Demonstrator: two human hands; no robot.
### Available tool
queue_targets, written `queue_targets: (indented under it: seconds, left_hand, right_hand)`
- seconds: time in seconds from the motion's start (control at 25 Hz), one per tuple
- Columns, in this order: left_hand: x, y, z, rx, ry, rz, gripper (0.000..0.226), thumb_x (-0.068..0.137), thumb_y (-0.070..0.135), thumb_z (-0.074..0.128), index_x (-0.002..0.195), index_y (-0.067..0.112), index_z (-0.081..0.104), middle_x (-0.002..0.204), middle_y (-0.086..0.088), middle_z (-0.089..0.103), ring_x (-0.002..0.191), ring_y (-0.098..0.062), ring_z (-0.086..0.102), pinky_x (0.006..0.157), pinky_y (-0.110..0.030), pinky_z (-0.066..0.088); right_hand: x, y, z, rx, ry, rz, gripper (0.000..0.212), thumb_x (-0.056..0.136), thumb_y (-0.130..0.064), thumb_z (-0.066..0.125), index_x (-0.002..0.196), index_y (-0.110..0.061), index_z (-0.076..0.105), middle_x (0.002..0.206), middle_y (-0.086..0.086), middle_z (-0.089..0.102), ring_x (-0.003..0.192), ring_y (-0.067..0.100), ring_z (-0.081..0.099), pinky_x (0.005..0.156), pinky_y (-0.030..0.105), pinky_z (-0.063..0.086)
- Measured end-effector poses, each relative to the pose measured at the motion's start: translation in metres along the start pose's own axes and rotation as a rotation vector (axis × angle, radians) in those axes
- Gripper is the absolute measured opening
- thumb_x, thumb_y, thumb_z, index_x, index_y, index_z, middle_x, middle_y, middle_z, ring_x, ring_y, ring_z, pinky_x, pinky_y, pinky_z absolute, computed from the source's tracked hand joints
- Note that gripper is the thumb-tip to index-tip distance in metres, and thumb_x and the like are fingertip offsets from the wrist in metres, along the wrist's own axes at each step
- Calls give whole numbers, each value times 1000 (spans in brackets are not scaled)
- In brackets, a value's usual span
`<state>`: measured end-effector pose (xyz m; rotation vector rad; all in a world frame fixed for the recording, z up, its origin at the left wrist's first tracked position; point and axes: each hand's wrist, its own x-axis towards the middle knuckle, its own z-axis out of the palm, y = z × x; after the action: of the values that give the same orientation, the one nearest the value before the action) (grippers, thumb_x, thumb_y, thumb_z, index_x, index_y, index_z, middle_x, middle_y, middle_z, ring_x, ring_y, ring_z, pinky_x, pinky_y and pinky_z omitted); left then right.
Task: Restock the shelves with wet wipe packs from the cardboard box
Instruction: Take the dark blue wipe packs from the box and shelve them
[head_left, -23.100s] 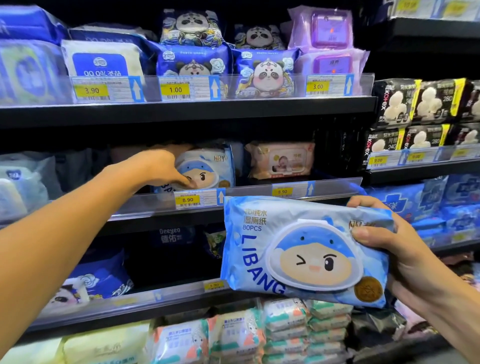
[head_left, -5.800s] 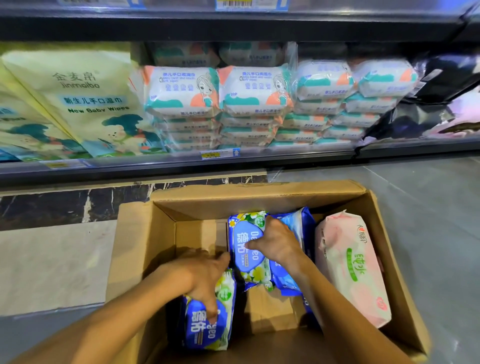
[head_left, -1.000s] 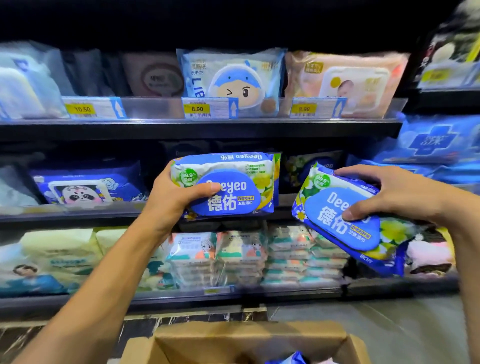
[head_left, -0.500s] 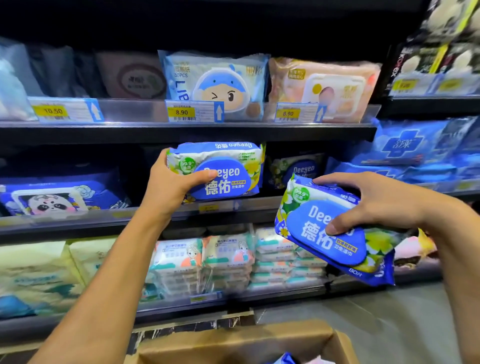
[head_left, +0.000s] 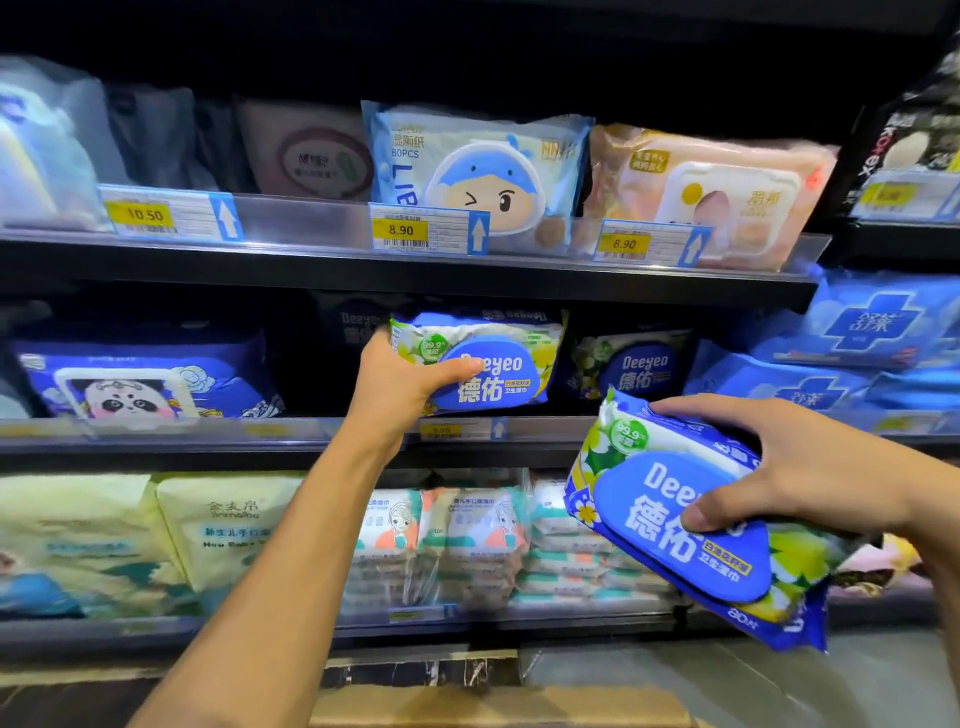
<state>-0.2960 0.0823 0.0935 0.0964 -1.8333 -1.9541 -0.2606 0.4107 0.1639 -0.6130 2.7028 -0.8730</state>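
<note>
Two Deeyeo packs gripped — upper pack (head_left: 498, 374) in left hand (head_left: 400, 384) fingers, lower pack (head_left: 670, 525) in right hand (head_left: 810, 467).

"deeyeo" on the pack (head_left: 501, 371), "8.90" on the price tag (head_left: 401, 230).

Deeyeo packs (head_left: 498, 374): four seen, all right of the panda pack (head_left: 130, 384), one per hand and two on the shelf (head_left: 208, 432). Hands: two, left hand (head_left: 400, 384) and right hand (head_left: 810, 467). Panda pack: one. Legible price tags (head_left: 140, 214) above it: three. Box (head_left: 498, 707): one.
</note>
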Motion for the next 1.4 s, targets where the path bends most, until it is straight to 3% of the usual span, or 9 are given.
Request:
queue_targets:
  seconds: [0.4, 0.56, 0.68, 0.8, 0.96, 1.12, 1.2, 1.28, 1.4]
  left_hand:
    - [20, -20, 10, 238, -99, 15, 57, 61, 16, 95, 109, 1, 66, 93, -6, 78, 86, -18, 76, 77, -37, 62]
    - [23, -20, 11, 382, -106, -7, 52, 65, 27, 93, 106, 8, 69, 88, 1, 77, 79, -5, 74, 67, -18, 54]
    - [27, -23, 13, 586, -128, 76, 86, 64, 35, 93, 139, 23, 52, 116, 8, 66, 104, -7, 64, 86, -21, 50]
    - [29, -26, 13, 675, -154, 139, 88, 65, 39, 91, 142, 34, 47, 129, 4, 61, 113, -18, 60, 91, -28, 50]
    - [33, -25, 12, 694, -142, 78, 79, 66, 46, 88, 136, 31, 55, 97, 0, 65, 78, -16, 59, 67, -24, 51]
    - [32, -30, 18, 800, 5, 8, 67, 66, 54, 85, 121, 20, 65, 67, -7, 53, 59, -22, 49, 60, -39, 47]
    - [27, -28, 22, 865, 52, -16, 66, 67, 58, 82, 117, 18, 65, 81, -9, 61, 76, -30, 60, 63, -35, 45]
    - [17, -24, 24, 997, 52, 36, 69, 71, 60, 79, 129, 28, 60, 115, -13, 62, 103, -36, 59, 80, -40, 51]
    - [-3, -4, 28, 1057, 49, 402, 55, 80, 55, 74, 128, 34, 61, 134, -8, 52, 121, -32, 48, 97, -42, 46]
  right_hand:
    - [16, 18, 3, 68, -6, -8, 89, 53, -28, 98, 126, -55, 56, 94, -20, 77, 77, 5, 75, 65, 16, 56]
    - [23, 17, 3, 106, 4, -36, 88, 54, -26, 97, 127, -54, 56, 94, -16, 78, 77, 6, 75, 65, 16, 56]
    - [30, 15, 8, 119, -1, -49, 90, 54, -27, 97, 129, -54, 56, 98, -15, 79, 80, 7, 76, 70, 21, 58]
    - [34, 15, 11, 154, 4, -50, 89, 56, -23, 97, 129, -54, 56, 98, -13, 79, 80, 9, 76, 71, 24, 59]
    - [36, 17, 11, 153, 16, -48, 89, 55, -25, 97, 129, -54, 56, 98, -17, 78, 81, 6, 76, 74, 25, 58]
    - [35, 14, 12, 146, 36, -49, 91, 54, -26, 98, 130, -53, 56, 95, -18, 78, 79, 4, 75, 75, 26, 59]
    - [33, 12, 10, 137, 49, -53, 92, 54, -25, 98, 132, -51, 56, 93, -19, 78, 77, 3, 74, 72, 21, 59]
    - [26, 10, 8, 134, 55, -66, 94, 54, -24, 98, 133, -50, 56, 91, -20, 77, 74, 1, 73, 66, 16, 55]
    - [12, 4, 1, 131, 67, -93, 92, 54, -23, 99, 131, -51, 57, 92, -21, 76, 74, 1, 72, 66, 14, 54]
